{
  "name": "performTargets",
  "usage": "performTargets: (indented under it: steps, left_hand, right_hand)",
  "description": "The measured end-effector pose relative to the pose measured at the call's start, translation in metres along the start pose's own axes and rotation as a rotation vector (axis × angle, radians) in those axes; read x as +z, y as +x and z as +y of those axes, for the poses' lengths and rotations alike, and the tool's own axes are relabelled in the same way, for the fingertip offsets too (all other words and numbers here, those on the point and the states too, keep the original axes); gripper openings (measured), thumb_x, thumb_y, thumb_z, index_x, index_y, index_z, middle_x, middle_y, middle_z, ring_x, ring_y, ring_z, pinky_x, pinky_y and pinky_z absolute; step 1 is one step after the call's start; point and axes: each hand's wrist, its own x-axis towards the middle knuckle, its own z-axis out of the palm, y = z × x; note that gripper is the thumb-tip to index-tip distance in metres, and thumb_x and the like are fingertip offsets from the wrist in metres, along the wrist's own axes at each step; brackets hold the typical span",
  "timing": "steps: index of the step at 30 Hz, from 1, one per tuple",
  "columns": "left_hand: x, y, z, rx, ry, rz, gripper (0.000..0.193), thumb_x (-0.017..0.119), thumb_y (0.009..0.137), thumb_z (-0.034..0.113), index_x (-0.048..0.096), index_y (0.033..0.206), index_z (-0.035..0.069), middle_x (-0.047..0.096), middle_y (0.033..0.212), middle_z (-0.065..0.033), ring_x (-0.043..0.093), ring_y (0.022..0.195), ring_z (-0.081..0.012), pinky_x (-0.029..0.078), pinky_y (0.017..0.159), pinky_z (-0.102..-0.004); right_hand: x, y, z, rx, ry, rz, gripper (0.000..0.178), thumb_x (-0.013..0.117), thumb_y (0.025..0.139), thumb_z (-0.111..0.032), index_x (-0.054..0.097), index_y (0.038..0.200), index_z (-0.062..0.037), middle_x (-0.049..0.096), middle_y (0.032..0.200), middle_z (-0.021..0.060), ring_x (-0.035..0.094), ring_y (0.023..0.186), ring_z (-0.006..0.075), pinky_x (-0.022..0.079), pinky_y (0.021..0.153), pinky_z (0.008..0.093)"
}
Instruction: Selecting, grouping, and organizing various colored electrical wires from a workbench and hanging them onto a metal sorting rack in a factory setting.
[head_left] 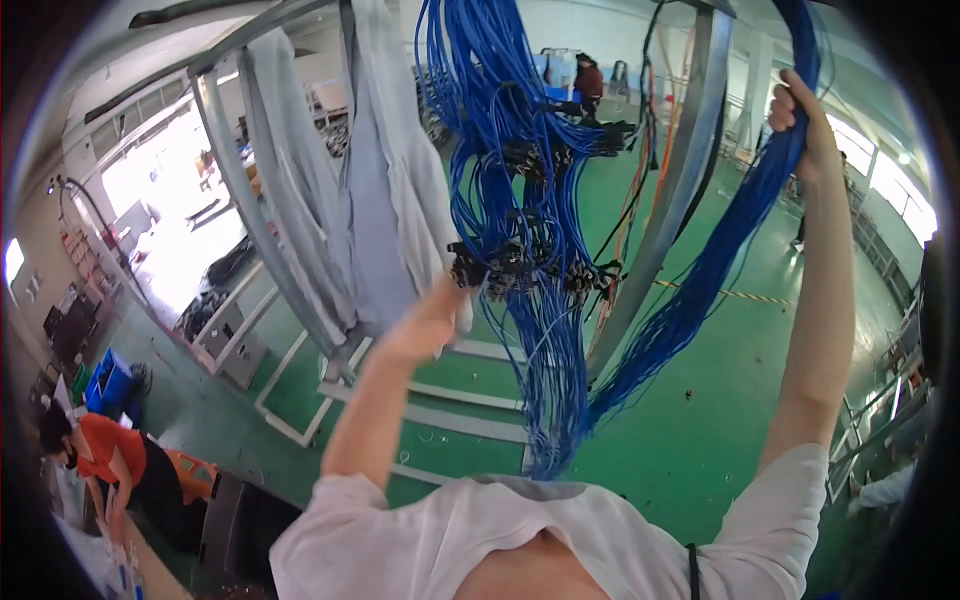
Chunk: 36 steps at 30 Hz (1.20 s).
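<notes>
A thick bundle of blue cables (690,300) slopes up at the right, and my raised right hand (808,125) is closed around its upper part. From there the cables sweep down to a low bend in the middle. More blue cables (490,60) hang in the centre, with clusters of black connectors (500,262) at several heights. My left hand (425,325) reaches up to the left side of the lower connector cluster. Its fingertips are blurred and partly lost against the connectors, so its grip is unclear.
A metal frame (660,210) stands around the cables, with grey-white cloth (375,200) hanging at its left. White rails (465,395) run low across the green floor (680,430). At lower left, a person in an orange top (105,455) bends over a table. Another person (588,80) is far back.
</notes>
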Motion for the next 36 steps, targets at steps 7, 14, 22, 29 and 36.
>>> performTargets:
  steps: [7,14,22,29,36]
  left_hand:
    - [0.103,0.049,-0.037,0.022,0.458,0.335,0.054,0.073,0.060,0.017,0.050,0.107,0.001,0.055,0.103,-0.0103,0.052,0.095,-0.0199,0.038,0.085,-0.0326]
    - [0.141,0.065,-0.044,0.016,0.260,0.705,0.016,0.063,0.066,0.005,0.055,0.080,0.003,0.056,0.070,-0.0006,0.053,0.062,-0.0101,0.043,0.056,-0.0250]
    - [0.034,0.073,0.090,0.095,-0.031,0.605,0.013,0.050,0.071,0.010,0.048,0.059,0.006,0.043,0.050,-0.0031,0.044,0.043,-0.0125,0.039,0.043,-0.0265]
    - [-0.011,0.133,0.280,0.062,-0.073,0.369,0.016,0.055,0.073,0.015,0.046,0.062,0.008,0.042,0.049,-0.0005,0.042,0.042,-0.0111,0.037,0.041,-0.0256]
    - [-0.036,0.103,0.239,-0.178,0.204,0.453,0.017,0.057,0.073,0.015,0.049,0.061,0.006,0.046,0.051,-0.0016,0.043,0.040,-0.0115,0.042,0.040,-0.0290]
  right_hand:
    - [0.017,0.007,-0.013,-0.054,-0.293,0.097,0.037,0.060,0.075,-0.016,0.047,0.106,-0.0015,0.050,0.070,0.0009,0.050,0.055,0.0088,0.045,0.052,0.0215]
    - [0.037,0.009,-0.004,-0.007,-0.317,0.250,0.021,0.065,0.070,-0.020,0.049,0.065,-0.0076,0.046,0.055,0.0006,0.044,0.042,0.0089,0.036,0.040,0.0214]
    - [0.006,0.017,-0.005,0.011,-0.199,0.336,0.022,0.063,0.071,-0.017,0.046,0.060,-0.0098,0.042,0.048,-0.0006,0.040,0.039,0.0103,0.033,0.039,0.0230]
    - [-0.030,-0.003,0.012,0.131,-0.122,0.345,0.024,0.059,0.073,-0.018,0.045,0.055,-0.0103,0.042,0.046,-0.0001,0.041,0.037,0.0113,0.034,0.036,0.0239]
    - [-0.028,-0.073,0.098,0.416,-0.048,0.139,0.022,0.059,0.073,-0.013,0.044,0.058,-0.0072,0.043,0.049,0.0025,0.042,0.038,0.0128,0.036,0.037,0.0268]
